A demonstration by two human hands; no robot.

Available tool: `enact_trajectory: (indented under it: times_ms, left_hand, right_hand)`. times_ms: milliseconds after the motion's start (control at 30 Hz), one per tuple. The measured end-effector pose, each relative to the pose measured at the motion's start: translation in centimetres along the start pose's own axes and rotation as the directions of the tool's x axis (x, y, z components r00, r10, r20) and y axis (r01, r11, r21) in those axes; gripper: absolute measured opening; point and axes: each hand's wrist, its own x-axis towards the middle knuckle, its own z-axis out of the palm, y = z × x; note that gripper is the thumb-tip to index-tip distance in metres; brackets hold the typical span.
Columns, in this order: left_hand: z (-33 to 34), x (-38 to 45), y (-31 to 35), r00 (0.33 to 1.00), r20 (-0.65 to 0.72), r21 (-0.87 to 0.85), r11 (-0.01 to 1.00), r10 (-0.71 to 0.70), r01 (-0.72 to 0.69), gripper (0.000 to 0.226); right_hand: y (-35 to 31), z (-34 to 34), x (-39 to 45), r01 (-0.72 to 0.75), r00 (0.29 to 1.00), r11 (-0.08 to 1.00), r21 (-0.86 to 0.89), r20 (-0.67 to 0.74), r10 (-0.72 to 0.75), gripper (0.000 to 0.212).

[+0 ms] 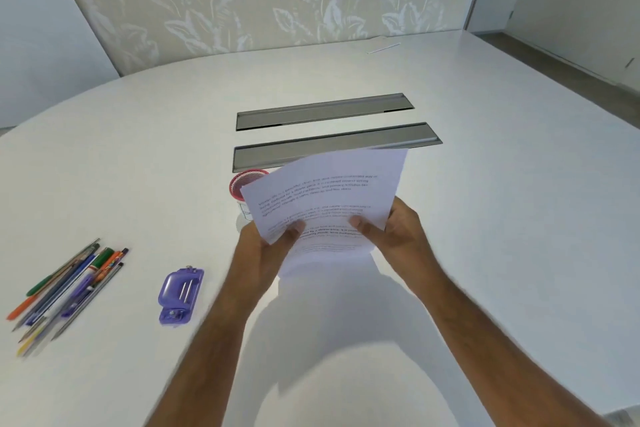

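Both my hands hold a small stack of printed white paper sheets (329, 194) above the white table (502, 218). My left hand (268, 246) pinches the lower left edge, thumb on top. My right hand (391, 232) pinches the lower right edge, thumb on the printed face. The sheets are fanned slightly, and the top one is tilted counter-clockwise against the ones below. Their lower part hangs down between my wrists.
A red mesh cup (244, 184) stands just behind the sheets, partly hidden. A purple stapler (180, 295) lies to the left. Several pens and pencils (69, 288) lie at the far left. Two grey cable hatches (322, 111) are set in the table's middle.
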Motion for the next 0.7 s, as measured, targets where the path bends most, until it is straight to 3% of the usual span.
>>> enact_trajectory:
  times_ms: [300,500,600,700]
  left_hand:
    - [-0.3,1.0,3.1,0.995,-0.026,0.061,0.994,0.096,-0.094,0.032]
    - [1.1,-0.6,-0.1,0.999,0.028,-0.034,0.999,-0.034,0.035,0.020]
    - [0.9,-0.5,0.0,0.999,0.001,-0.028,0.999,-0.041,0.041,0.019]
    - [0.6,-0.6,0.2,1.000,-0.027,-0.046,0.999,-0.013,0.011,0.023]
  right_hand:
    - [-2.6,-0.3,1.4,0.104,0.993,0.994,-0.019,-0.047,-0.105,0.018]
    - [2.1,0.2,-0.7,-0.064,0.996,0.990,-0.123,-0.073,0.055,0.023]
    - [2.1,0.1,-0.8,-0.045,0.995,0.973,-0.226,-0.100,0.022,0.023]
    - [1.6,0.1,-0.6,0.004,0.997,0.982,-0.188,-0.075,-0.018,0.023]
